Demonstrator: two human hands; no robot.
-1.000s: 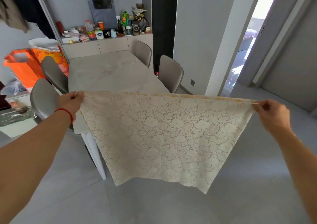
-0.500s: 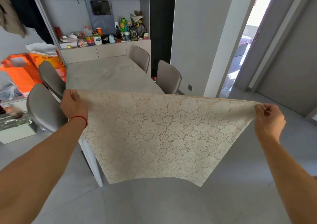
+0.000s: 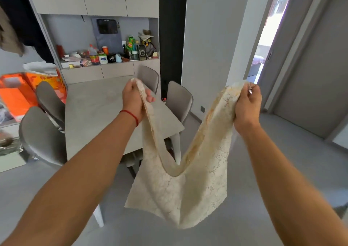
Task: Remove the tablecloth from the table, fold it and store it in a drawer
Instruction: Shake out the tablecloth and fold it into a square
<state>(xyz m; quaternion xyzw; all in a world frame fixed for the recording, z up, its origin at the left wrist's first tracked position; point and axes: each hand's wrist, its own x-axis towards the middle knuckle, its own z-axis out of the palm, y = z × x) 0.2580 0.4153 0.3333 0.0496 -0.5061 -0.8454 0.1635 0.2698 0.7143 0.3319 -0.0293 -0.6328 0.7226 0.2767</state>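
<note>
The fingers (image 3: 148, 98) of the left hand (image 3: 132, 99) were curled tight around one gathered end of the cream lace tablecloth (image 3: 180, 189), the thumb pressed on the near side of the bunch. The fingers (image 3: 251, 93) of the right hand (image 3: 246, 108) were closed just as firmly on the other gathered end, with lace spilling over the knuckles; how many layers lay inside either grip could not be told. Between the two sets of fingers the upper edge sagged in a deep loop, and below that loop the rest of the cloth hung free in the air, its lower corners clear of the grey tiled floor (image 3: 263, 198).

The cloth had been taken off entirely: beyond the left fingers the pale grey stone tabletop (image 3: 98, 110) lay bare, with grey padded chairs (image 3: 178, 98) drawn up on both sides of it. The folding step was judged to be in hand, one half being brought towards the other. The next move was judged to call for the two held ends to be joined with corners matched, so that one hand could take both and the other be freed to catch the hanging fold. No open drawer was seen; low cabinet fronts (image 3: 111, 71) stood far beyond the fingers, under a cluttered shelf.
</note>
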